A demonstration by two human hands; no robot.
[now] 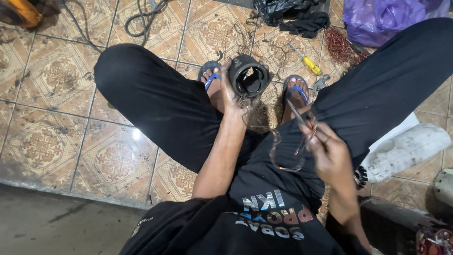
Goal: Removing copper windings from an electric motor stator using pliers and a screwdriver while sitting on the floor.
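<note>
The left hand point(230, 92) is gripping a black, round, hollow motor housing point(247, 76) above the feet, thin copper wire point(278, 151) trailing from it; the right hand point(330, 153) is closing around slim pliers point(301, 118).

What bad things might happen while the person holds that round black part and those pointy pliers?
The pliers in the right hand point toward the left hand on the round black part; a slip might jab it. The loose wire could snag or poke. Feet in open sandals look exposed.

Patterned tile floor point(52, 80) with yellow-handled screwdriver point(306, 60), copper wire tangle point(339, 45), cables point(141, 19).
</note>
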